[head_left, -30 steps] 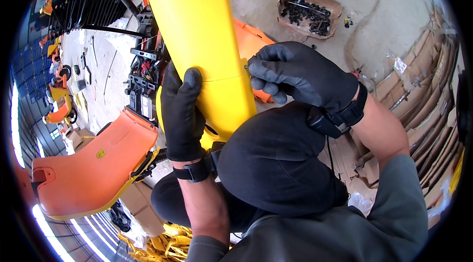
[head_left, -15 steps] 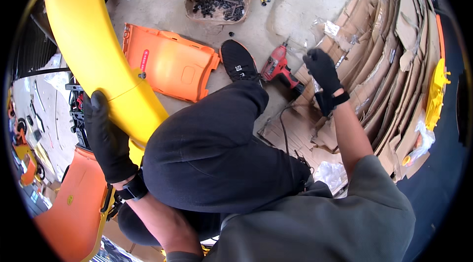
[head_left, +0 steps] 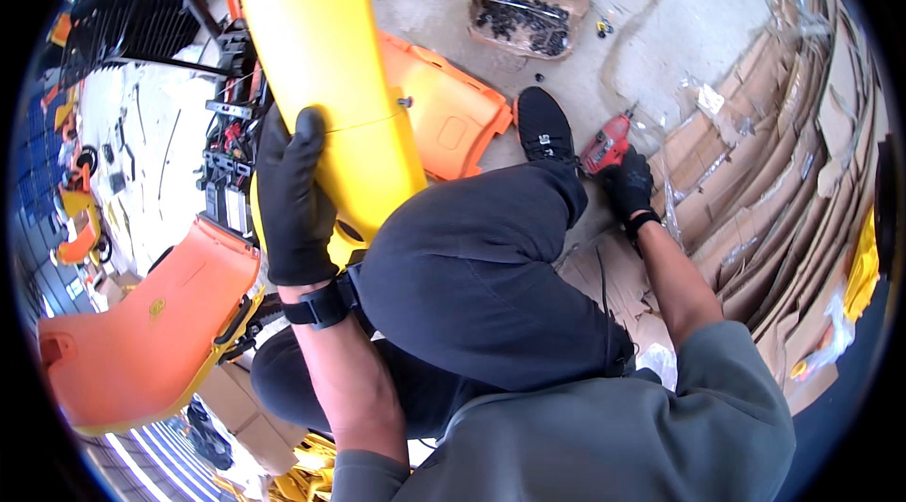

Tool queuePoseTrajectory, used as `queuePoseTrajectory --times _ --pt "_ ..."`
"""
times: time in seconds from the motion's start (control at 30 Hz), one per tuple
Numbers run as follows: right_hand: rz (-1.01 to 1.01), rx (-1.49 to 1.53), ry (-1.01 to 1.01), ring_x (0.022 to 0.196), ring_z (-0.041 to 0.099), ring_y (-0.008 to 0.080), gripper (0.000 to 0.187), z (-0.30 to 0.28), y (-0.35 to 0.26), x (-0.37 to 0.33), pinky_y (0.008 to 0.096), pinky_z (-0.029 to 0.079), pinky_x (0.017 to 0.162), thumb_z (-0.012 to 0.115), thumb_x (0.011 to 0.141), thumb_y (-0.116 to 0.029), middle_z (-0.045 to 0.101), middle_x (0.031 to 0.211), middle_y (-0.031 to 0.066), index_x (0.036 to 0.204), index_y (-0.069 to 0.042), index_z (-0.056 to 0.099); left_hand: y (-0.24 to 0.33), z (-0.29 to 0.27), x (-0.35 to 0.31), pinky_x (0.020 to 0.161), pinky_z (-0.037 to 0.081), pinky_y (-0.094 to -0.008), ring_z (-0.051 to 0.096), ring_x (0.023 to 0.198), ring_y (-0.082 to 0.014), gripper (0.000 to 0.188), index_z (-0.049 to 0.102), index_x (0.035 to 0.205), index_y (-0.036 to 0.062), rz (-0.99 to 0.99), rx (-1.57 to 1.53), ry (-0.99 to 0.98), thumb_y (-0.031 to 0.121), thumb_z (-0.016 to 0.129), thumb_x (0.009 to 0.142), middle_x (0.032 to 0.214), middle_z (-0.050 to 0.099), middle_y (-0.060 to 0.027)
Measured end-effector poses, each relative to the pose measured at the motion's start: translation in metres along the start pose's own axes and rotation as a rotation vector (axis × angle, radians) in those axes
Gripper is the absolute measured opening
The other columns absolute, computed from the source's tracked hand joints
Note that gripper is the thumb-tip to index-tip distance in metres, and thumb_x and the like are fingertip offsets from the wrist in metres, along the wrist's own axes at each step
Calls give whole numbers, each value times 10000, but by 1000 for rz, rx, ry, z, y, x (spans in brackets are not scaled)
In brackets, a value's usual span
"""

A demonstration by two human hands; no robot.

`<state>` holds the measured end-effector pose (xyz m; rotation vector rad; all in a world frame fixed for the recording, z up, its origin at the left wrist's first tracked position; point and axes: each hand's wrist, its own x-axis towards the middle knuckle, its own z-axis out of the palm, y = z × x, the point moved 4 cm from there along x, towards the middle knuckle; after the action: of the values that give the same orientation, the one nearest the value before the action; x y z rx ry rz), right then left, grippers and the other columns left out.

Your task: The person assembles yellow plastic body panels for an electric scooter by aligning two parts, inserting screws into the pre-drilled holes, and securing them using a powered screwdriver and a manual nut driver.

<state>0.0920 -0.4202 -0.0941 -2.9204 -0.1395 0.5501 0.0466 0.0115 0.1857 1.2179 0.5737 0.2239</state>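
Drill (head_left: 606, 145): in right grip (head_left: 629, 183) | yellow panel (head_left: 321, 40): left grip (head_left: 296, 200) touching

Workshop or assembly floor: bare grey concrete floor (head_left: 634, 68), red-and-black power drill (head_left: 609, 140) right of centre, open brown cardboard box (head_left: 517, 46) of small black parts (head_left: 522, 21) farther out, layered flattened brown cardboard sheets (head_left: 746, 209) down the right. Left side has a large orange plastic body panel (head_left: 160, 313) with yellow edging, exposed black-and-silver hardware (head_left: 228, 167) with red wiring (head_left: 233, 132), and orange-and-yellow wheeled vehicles (head_left: 77, 242) at far left.
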Motion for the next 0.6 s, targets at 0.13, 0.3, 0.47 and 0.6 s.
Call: queuePoseTrajectory --times 0.13,0.3,0.47,0.6 --pt "-78 330 -44 844 581 339 431 -32 -9 5 434 478 729 724 675 -248 593 920 158 1022 -53 560 11 -12 -2 888 482 -295 602 1013 -149 437 490 1287 4 31 11 60 232 607 933 1155 621 -80" --pt "82 1482 -447 812 590 124 464 -130 -41 4 264 500 731 671 749 -153 622 982 47 1176 -9 561 29 -11 -4 903 481 -303 600 1043 -164 477 455 1325 8 74 -27 75 235 603 932 1193 607 -89" --pt "-306 1547 -570 901 605 193 666 -226 -120 -17 311 513 744 722 745 -243 592 1127 99 1308 -8 457 27 -22 -8 911 479 -308 596 1063 -169 459 459 1325 9 65 -78 67 221 590 940 1206 606 -88" --pt "-303 1493 -794 873 622 181 562 -232 -153 -29 301 513 712 725 790 -210 612 1098 104 1257 -6 489 35 -24 -8 913 477 -308 597 1062 -169 434 465 1321 11 91 -92 15 205 575 949 1202 609 -87"
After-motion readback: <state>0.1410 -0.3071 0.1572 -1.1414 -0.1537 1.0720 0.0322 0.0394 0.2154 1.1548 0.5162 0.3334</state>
